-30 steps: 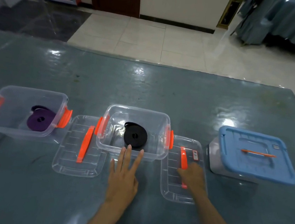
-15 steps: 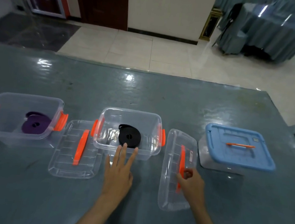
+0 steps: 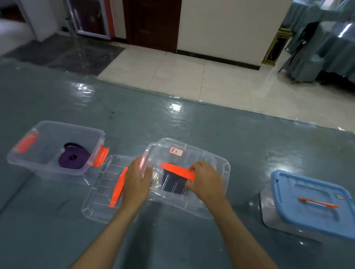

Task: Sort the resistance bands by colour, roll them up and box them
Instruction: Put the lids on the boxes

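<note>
Both my hands are on the middle box. My right hand curls its fingers round the orange handle of the clear lid, which lies over the box. My left hand rests against the left end of that box and lid; I cannot tell whether its fingers grip or only press. Through the lid the black band shows dark and blurred inside the box.

Just left of my left hand a second clear lid lies flat on the table, its orange handle running toward me; my left wrist crosses its right edge. Beyond it, nearer the left edge of the table, stands an open clear box with orange clasps, and in it sits the rolled purple band. Well apart to the right, near the right edge, stands a box closed with a blue lid bearing a thin orange handle.

All of these stand in a row on a grey-blue table under a glossy clear sheet that catches the lights. Past its far edge lies a pale tiled floor, then a white wall, a dark wooden door and a glazed cabinet with a red frame at the far left. At the far right stand furniture pieces draped in blue cloth.
</note>
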A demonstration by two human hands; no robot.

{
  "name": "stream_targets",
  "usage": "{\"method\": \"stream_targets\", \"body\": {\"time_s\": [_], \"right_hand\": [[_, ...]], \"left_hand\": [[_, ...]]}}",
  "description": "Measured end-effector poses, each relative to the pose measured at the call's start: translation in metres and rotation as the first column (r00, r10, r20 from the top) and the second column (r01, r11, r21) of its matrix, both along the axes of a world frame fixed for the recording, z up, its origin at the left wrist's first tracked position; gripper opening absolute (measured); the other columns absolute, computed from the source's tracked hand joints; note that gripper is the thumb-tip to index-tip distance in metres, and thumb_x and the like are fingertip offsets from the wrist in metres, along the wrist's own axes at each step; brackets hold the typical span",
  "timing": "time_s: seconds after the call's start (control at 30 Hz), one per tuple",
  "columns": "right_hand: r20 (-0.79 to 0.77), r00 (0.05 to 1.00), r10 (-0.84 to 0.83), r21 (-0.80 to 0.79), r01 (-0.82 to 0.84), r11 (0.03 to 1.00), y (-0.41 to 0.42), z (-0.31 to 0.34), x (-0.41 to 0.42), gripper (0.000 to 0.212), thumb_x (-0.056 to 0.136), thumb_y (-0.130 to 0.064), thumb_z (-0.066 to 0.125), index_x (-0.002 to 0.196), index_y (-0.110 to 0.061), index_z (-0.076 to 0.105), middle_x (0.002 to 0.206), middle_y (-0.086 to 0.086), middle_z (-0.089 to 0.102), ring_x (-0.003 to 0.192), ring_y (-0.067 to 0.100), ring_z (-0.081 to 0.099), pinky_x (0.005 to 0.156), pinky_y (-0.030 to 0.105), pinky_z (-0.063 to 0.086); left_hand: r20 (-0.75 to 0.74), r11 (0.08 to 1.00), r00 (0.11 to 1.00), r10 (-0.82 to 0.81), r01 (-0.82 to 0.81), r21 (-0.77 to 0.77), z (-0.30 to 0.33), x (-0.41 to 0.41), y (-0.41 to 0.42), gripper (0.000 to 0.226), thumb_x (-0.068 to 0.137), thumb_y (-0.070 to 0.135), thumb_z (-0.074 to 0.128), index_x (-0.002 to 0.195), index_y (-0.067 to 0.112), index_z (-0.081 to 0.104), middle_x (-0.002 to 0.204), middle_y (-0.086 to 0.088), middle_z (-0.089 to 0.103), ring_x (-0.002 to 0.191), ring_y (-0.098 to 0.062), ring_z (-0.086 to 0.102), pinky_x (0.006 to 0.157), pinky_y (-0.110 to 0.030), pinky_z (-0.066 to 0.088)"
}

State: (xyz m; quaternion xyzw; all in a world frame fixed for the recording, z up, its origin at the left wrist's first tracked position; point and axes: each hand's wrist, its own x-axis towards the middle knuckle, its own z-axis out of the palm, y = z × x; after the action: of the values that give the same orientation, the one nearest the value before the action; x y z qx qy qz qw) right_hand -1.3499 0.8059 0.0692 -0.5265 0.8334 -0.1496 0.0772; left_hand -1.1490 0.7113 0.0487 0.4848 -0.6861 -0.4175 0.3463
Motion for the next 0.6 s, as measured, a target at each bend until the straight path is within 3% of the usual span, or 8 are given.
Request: {"method": "stream_targets", "body": {"time_s": [0.17, 0.27, 0.33, 0.4, 0.47, 0.5, 0.57, 0.6], "right_hand": [[-0.018, 0.997, 0.069, -0.055, -0.070, 0.996, -0.035, -0.018, 0.006, 0.028, 0.074, -0.016, 0.071, 0.102, -0.015, 0.074, 0.104, 0.003, 0.065, 0.096, 0.027, 0.062, 0.080, 0.042, 0.053], [0.006, 0.997, 0.082, -0.164, -0.080, 0.983, -0.027, -0.036, 0.003, 0.020, 0.084, -0.011, 0.068, 0.101, -0.018, 0.075, 0.101, -0.002, 0.064, 0.094, 0.021, 0.061, 0.085, 0.042, 0.051], [-0.036, 0.998, 0.044, -0.225, -0.051, 0.973, -0.010, -0.048, -0.001, 0.031, 0.086, -0.006, 0.064, 0.110, -0.023, 0.073, 0.108, -0.005, 0.065, 0.103, 0.020, 0.062, 0.095, 0.042, 0.048], [-0.039, 0.994, -0.099, -0.275, 0.085, 0.958, 0.009, -0.062, -0.009, 0.042, 0.087, -0.007, 0.054, 0.120, -0.028, 0.069, 0.126, -0.004, 0.065, 0.124, 0.024, 0.058, 0.106, 0.050, 0.041], [0.110, 0.956, -0.271, -0.291, 0.292, 0.911, 0.021, -0.072, -0.014, 0.055, 0.092, -0.002, 0.046, 0.138, -0.029, 0.059, 0.149, -0.002, 0.054, 0.146, 0.027, 0.041, 0.117, 0.058, 0.031], [0.207, 0.931, -0.300, -0.288, 0.351, 0.891, 0.024, -0.073, -0.015, 0.061, 0.095, 0.003, 0.045, 0.149, -0.027, 0.050, 0.159, 0.000, 0.045, 0.152, 0.027, 0.032, 0.122, 0.057, 0.026], [0.445, 0.823, -0.352, -0.243, 0.490, 0.837, 0.023, -0.071, -0.014, 0.067, 0.102, -0.002, 0.047, 0.163, -0.020, 0.025, 0.171, 0.005, 0.019, 0.159, 0.023, 0.014, 0.127, 0.041, 0.015], [0.598, 0.696, -0.398, -0.174, 0.597, 0.783, 0.022, -0.070, -0.014, 0.071, 0.104, -0.011, 0.051, 0.165, -0.018, 0.016, 0.173, 0.006, 0.010, 0.159, 0.022, 0.010, 0.125, 0.035, 0.013]], "left_hand": [[0.085, 0.999, 0.996, -0.023, 0.020, 0.034, -0.022, -0.004, -0.021, 0.041, 0.106, 0.018, 0.048, 0.147, 0.022, 0.052, 0.138, -0.002, 0.065, 0.125, -0.025, 0.061, 0.103, -0.038, 0.048], [0.121, 0.999, 0.992, -0.035, 0.031, 0.035, -0.033, 0.000, -0.031, 0.042, 0.110, 0.027, 0.042, 0.152, 0.025, 0.049, 0.144, 0.003, 0.061, 0.130, -0.018, 0.058, 0.110, -0.041, 0.047], [0.101, 0.998, 0.994, -0.052, 0.047, 0.045, -0.042, -0.001, -0.034, 0.043, 0.111, 0.032, 0.040, 0.152, 0.026, 0.048, 0.148, 0.004, 0.057, 0.134, -0.016, 0.054, 0.114, -0.041, 0.044], [0.119, 0.999, 0.993, -0.025, 0.021, 0.041, -0.052, -0.002, -0.036, 0.045, 0.111, 0.027, 0.042, 0.155, 0.025, 0.044, 0.161, -0.002, 0.040, 0.148, -0.023, 0.040, 0.121, -0.047, 0.036], [0.121, 0.996, 0.993, 0.006, -0.016, 0.084, -0.061, -0.003, -0.037, 0.047, 0.110, 0.021, 0.045, 0.157, 0.024, 0.042, 0.170, -0.004, 0.019, 0.157, -0.024, 0.021, 0.125, -0.043, 0.025], [0.098, 0.993, 0.995, 0.021, -0.032, 0.115, -0.063, -0.003, -0.037, 0.048, 0.109, 0.019, 0.047, 0.156, 0.024, 0.044, 0.170, -0.006, 0.017, 0.158, -0.023, 0.018, 0.125, -0.040, 0.023], [-0.006, 0.979, 0.997, 0.075, -0.073, 0.190, -0.067, -0.005, -0.036, 0.047, 0.105, 0.017, 0.052, 0.152, 0.024, 0.047, 0.162, -0.009, 0.036, 0.151, -0.027, 0.034, 0.124, -0.046, 0.030], [-0.067, 0.962, 0.990, 0.127, -0.107, 0.250, -0.070, -0.005, -0.036, 0.047, 0.104, 0.019, 0.055, 0.150, 0.024, 0.046, 0.155, -0.007, 0.045, 0.143, -0.028, 0.044, 0.120, -0.051, 0.037]]}}
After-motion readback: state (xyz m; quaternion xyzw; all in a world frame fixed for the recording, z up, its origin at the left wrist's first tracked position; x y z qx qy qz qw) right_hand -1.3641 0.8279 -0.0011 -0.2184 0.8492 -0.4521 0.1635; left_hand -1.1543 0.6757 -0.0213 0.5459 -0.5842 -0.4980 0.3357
